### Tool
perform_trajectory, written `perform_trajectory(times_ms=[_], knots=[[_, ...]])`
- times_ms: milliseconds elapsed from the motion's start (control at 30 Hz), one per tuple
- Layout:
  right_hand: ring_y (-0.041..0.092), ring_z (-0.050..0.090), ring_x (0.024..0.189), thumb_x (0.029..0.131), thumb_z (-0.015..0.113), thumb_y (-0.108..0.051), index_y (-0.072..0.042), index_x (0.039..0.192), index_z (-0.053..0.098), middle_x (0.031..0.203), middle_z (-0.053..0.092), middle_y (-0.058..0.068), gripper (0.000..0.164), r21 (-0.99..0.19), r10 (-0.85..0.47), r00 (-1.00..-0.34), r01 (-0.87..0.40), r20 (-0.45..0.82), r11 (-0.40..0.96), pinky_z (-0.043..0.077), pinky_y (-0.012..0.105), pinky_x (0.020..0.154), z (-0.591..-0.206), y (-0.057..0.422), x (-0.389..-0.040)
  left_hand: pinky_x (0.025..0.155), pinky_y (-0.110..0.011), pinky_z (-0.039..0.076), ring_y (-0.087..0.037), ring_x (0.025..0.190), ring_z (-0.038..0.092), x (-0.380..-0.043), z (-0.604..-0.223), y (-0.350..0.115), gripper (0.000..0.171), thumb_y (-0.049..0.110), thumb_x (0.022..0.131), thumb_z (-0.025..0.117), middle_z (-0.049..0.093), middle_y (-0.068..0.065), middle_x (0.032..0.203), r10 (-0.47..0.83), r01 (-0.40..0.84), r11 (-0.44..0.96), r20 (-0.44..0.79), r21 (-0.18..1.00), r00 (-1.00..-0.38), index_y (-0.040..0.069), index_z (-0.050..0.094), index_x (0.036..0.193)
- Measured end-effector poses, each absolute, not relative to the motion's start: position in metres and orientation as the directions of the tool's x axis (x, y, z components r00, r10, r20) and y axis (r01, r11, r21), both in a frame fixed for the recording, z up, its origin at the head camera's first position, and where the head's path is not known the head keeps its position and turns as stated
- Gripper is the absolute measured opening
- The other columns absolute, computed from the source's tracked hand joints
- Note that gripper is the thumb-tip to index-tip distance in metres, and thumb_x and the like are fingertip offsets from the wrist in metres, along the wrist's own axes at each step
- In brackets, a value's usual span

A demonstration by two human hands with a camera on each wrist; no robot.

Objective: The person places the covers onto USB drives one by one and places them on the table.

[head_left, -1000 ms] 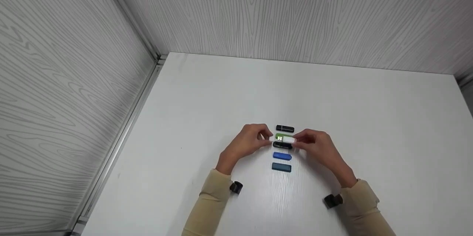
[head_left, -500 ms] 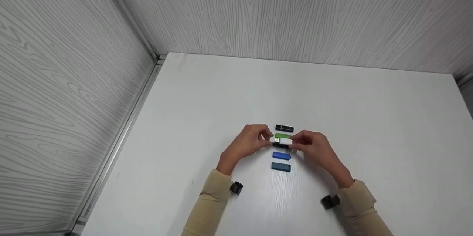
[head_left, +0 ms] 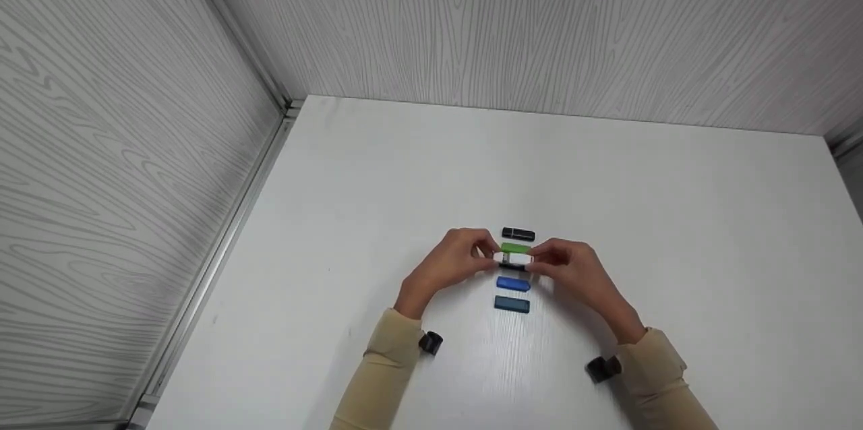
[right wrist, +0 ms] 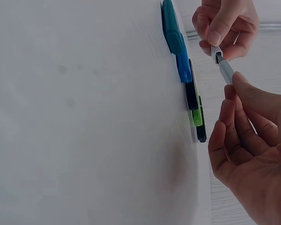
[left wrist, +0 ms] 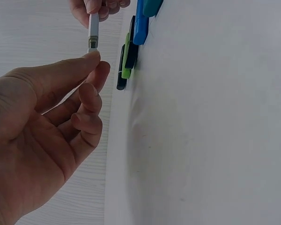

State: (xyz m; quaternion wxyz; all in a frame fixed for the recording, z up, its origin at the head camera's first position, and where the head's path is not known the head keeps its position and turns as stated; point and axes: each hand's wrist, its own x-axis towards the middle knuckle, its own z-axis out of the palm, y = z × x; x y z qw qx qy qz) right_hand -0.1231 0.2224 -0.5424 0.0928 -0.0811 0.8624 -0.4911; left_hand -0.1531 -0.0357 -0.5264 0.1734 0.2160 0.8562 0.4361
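Note:
My right hand pinches the white body of a USB stick between thumb and fingers. A small white cap is pinched by my left hand, its hollow end facing the stick. Part of the metal plug shows between body and cap, its tip at the cap's mouth. Both hands hold these pieces above the row of other USB sticks. In the left wrist view, my left fingertips hide most of the cap.
On the white table lie a black USB stick, a green one, another black one partly covered, a blue one and a teal one. Grey wood-grain panels rise behind and at the left.
My right hand has moved slightly left, bringing the white USB stick's plug up to the cap; less metal shows now. My left hand has stayed nearly in place.

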Motion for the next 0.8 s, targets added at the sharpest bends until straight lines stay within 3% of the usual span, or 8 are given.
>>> perform_trajectory(times_ms=[300, 800], knots=[[0.014, 0.064, 0.082, 0.09, 0.085, -0.019, -0.011, 0.108, 0.081, 0.102, 0.08, 0.005, 0.02, -0.865, -0.24, -0.967, -0.045, -0.088, 0.5, 0.05, 0.018, 0.076, -0.5433, 0.219, -0.1217, 0.069, -0.02, 0.047, -0.007, 0.084, 0.059, -0.1509, -0.5265, -0.0339, 0.019, 0.009, 0.096, 0.077, 0.077, -0.007, 0.107, 0.524, 0.222, 0.504, -0.092, 0.835, -0.847, 0.008, 0.075, 0.115], [0.014, 0.059, 0.081, 0.088, 0.087, -0.018, -0.01, 0.106, 0.083, 0.101, 0.081, 0.008, 0.02, -0.87, -0.223, -0.97, -0.028, -0.095, 0.492, 0.045, 0.019, 0.07, -0.5431, 0.2219, -0.1234, 0.069, -0.019, 0.046, -0.008, 0.086, 0.059, -0.149, -0.5207, -0.0296, 0.017, 0.007, 0.096, 0.076, 0.076, -0.007, 0.106, 0.523, 0.231, 0.501, -0.079, 0.834, -0.849, 0.008, 0.078, 0.113]])
